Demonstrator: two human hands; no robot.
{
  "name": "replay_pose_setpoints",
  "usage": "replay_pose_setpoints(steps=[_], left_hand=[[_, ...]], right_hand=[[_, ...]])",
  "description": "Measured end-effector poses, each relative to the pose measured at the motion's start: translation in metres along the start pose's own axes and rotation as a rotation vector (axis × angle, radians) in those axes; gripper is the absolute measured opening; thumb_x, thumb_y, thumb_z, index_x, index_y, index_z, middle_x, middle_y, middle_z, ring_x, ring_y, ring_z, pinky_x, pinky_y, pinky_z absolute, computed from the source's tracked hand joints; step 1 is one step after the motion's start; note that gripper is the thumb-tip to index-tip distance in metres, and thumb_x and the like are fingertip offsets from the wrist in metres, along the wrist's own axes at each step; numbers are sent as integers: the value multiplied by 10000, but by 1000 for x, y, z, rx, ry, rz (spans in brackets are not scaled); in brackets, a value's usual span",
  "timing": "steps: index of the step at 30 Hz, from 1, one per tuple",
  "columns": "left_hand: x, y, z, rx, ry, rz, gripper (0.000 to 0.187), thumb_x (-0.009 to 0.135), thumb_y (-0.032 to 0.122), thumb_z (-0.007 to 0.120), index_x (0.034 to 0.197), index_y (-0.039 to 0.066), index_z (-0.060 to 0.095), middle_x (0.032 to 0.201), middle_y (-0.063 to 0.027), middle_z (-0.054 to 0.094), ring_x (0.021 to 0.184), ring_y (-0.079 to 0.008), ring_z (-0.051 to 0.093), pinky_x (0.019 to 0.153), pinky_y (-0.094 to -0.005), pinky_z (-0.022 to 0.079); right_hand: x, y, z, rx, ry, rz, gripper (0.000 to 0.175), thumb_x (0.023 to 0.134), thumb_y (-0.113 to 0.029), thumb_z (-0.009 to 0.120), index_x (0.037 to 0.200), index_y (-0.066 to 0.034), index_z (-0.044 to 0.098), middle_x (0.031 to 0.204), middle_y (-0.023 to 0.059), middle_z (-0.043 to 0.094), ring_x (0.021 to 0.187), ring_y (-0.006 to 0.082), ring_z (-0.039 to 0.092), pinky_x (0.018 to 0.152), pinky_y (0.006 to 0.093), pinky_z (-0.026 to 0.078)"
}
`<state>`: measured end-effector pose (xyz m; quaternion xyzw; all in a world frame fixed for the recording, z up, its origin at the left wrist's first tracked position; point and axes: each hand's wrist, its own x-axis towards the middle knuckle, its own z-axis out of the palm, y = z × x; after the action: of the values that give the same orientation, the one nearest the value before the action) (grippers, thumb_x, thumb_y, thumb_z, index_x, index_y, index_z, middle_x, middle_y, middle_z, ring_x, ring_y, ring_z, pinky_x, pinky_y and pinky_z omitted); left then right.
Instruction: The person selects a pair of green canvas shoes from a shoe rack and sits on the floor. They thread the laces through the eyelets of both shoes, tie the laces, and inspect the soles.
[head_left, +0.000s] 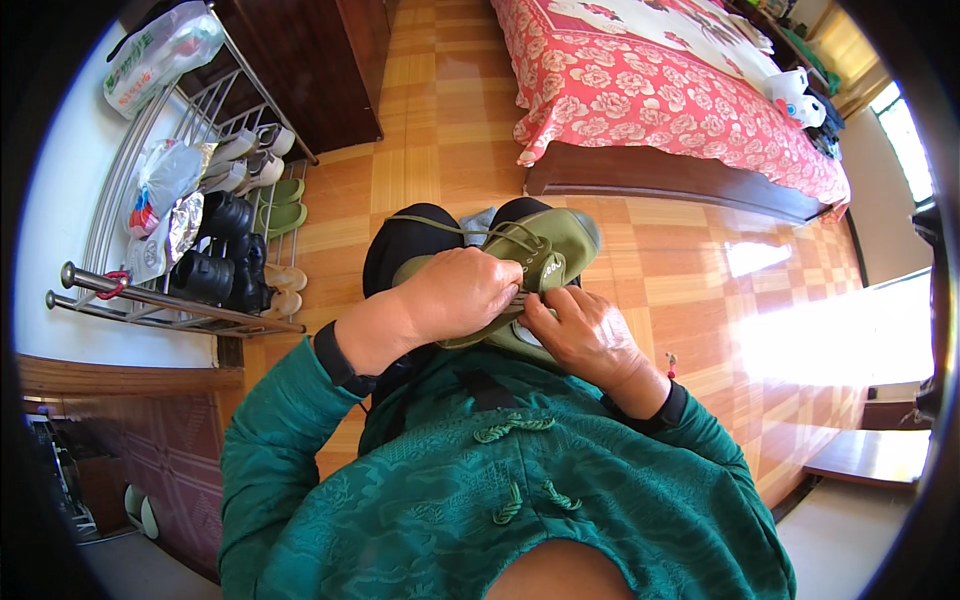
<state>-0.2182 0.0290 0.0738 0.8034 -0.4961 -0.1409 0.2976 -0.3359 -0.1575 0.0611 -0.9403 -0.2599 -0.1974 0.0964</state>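
An olive-green canvas lace-up shoe lies across my lap, its dark grey toe pointing up and to the right. Its lace is partly drawn out, and a long loose length trails left over my knee. My left hand is pinched at the lacing from the left. From the right, my right hand pinches the lacing near the eyelets, close to my left fingertips. Whatever lies between the fingers is mostly hidden. More olive-green fabric, apparently a second shoe, shows underneath, partly covered by my hands.
A metal shoe rack stands at the left, holding black shoes, green slippers and plastic bags. Ahead on the right is a bed with a red floral cover. Sunlight falls on the wood-patterned floor.
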Motion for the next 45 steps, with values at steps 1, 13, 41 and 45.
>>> replay_pose_setpoints(steps=[1,13,41,45], left_hand=[[1,1,2,67,-25,-51,155,919,167,559,931,43,651,794,-209,655,768,-420,630,680,-483,504],[27,3,9,-189,168,-102,199,894,208,627,897,27,709,831,-182,688,776,-378,662,688,-439,518],[37,4,16,-34,109,-44,136,814,166,675,854,41,710,831,-146,658,800,-371,646,696,-456,513],[38,1,17,-71,96,-87,142,808,164,681,864,37,710,846,-151,668,808,-369,651,695,-449,515]], right_hand=[[0,-1,1,17,16,6,199,837,-146,673,997,-49,604,806,86,514,676,248,597,563,378,497],[-10,-2,3,108,75,47,314,778,-71,638,1090,-35,620,988,126,553,782,266,637,624,364,539],[-14,5,14,174,163,16,296,752,-86,669,1042,-52,616,978,112,533,762,258,613,627,361,530],[-12,6,13,112,195,-17,257,735,-116,627,976,-32,599,876,95,486,743,211,587,625,321,526]])
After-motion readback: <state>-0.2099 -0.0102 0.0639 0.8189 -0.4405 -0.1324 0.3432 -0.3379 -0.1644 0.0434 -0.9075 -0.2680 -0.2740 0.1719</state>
